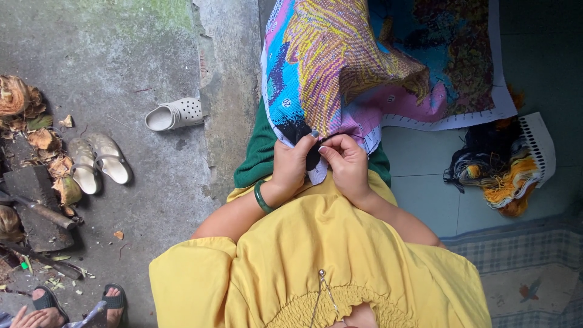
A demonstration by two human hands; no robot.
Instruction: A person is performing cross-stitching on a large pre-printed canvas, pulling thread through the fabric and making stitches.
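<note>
Both hands' grip [316, 152] on embroidery canvas [340, 67]

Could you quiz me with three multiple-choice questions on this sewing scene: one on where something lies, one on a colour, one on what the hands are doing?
1. Where is the tangle of threads?
A. On the tiled floor at the right
B. On the concrete at the left
C. In the lap

2. What colour is the bangle on the left wrist?
A. Red
B. Green
C. White

3. What is the state of the left hand and right hand?
A. Both empty, apart
B. Both pinching the cross-stitch cloth
C. Holding a sandal

Answers: A, beside the basket; B, dark green ring; B, fingers close on the cloth's edge.
</note>
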